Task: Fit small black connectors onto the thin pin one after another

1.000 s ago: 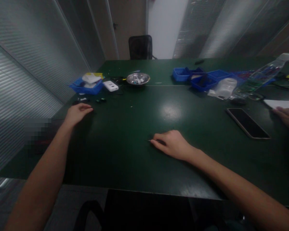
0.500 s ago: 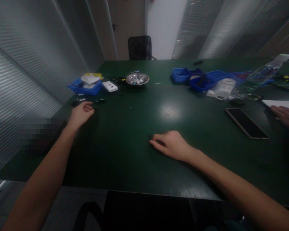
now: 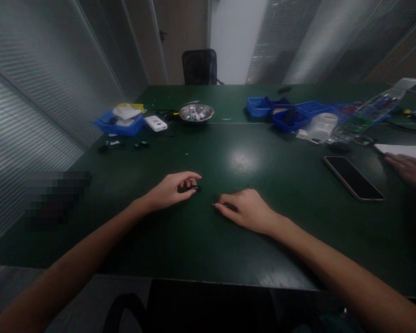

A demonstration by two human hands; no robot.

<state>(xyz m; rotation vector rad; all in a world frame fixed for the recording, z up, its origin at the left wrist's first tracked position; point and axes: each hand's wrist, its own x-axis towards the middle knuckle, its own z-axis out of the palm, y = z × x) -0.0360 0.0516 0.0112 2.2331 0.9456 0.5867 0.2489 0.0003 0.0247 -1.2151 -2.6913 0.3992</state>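
Observation:
My left hand [image 3: 175, 190] is over the middle of the green table, its index finger stretched out. Between its thumb and curled fingers is a small black piece [image 3: 197, 188], too dark to make out its kind. A short gap to the right, my right hand [image 3: 247, 208] rests on the tabletop with thumb and index finger pinched together. A thin, light-coloured tip [image 3: 213, 204] pokes out of that pinch; the rest of the thin object is hidden by the fingers.
Small dark pieces [image 3: 142, 144] lie at the left, before a blue bin [image 3: 121, 126] and a white device [image 3: 156, 123]. Behind stands a metal bowl [image 3: 196, 113]. On the right are blue trays [image 3: 259, 107], a tilted bottle [image 3: 370, 111], a phone [image 3: 353, 178] and another person's hand [image 3: 407, 167].
My left hand has moved right and nearer, away from the small dark pieces at the left, bringing a small black piece close to my right hand. My right hand has stayed in place.

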